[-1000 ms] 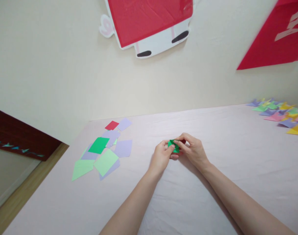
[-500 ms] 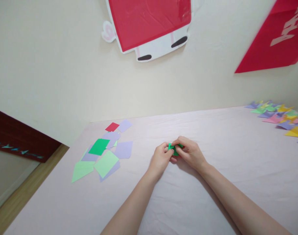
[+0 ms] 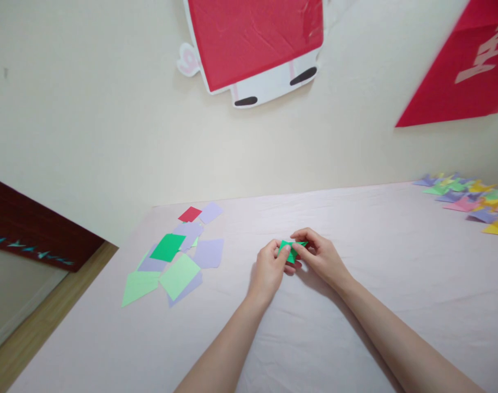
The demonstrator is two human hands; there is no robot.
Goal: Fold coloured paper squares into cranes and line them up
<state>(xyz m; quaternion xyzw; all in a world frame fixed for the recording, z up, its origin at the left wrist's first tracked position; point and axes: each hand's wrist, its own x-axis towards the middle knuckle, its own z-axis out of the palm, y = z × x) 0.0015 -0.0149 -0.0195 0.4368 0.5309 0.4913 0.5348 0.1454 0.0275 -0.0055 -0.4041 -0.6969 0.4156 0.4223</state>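
Observation:
A small piece of folded green origami paper (image 3: pixel 289 255) is between my two hands, just over the pale cloth. My left hand (image 3: pixel 270 267) pinches its left side, thumb on top and fingers underneath. At its right side, my right hand (image 3: pixel 320 255) has the thumb on the paper, with the index finger arched behind the pointed right end. The paper now shows a flat face with a sharp tip toward the right. Its underside is hidden by my fingers.
Loose paper squares lie to the left: dark green (image 3: pixel 168 248), light green (image 3: pixel 180 277), purple (image 3: pixel 209 253) and red (image 3: pixel 190 214). Several folded paper pieces (image 3: pixel 463 204) stand in rows at the far right. A wall (image 3: pixel 249 158) borders the cloth-covered surface (image 3: pixel 334 338) at the back.
My right fingers have spread slightly and shifted off the top of the green paper, so more of its face and its pointed right end show. The whole view has shifted a little.

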